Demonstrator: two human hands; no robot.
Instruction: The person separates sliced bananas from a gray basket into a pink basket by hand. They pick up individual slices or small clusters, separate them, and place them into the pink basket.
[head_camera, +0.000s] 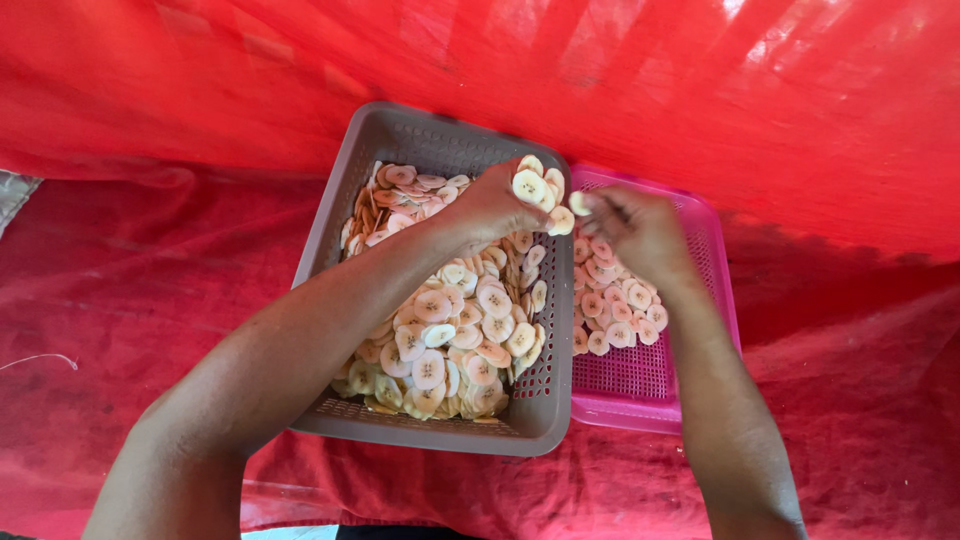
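Head view is showing, nearest, red cloth (120, 300) lying under a grey perforated basket (340, 200) piled with pale banana slices (450, 330); just right of it, touching, a pink basket (650, 385) is holding fewer slices. Farther in, the left hand (495, 205) is gripping a stack of slices (540, 190) with curled fingers, while the right hand (640, 230) is pinching one slice (579, 203) over the pink basket.

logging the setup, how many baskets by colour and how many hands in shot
grey basket: 1, heaped with pale round slices
pink basket: 1, partly filled with slices
hands: 2, left hand gripping a bunch of slices, right hand holding one in its fingers
total: 2 baskets, 2 hands, 4 in all
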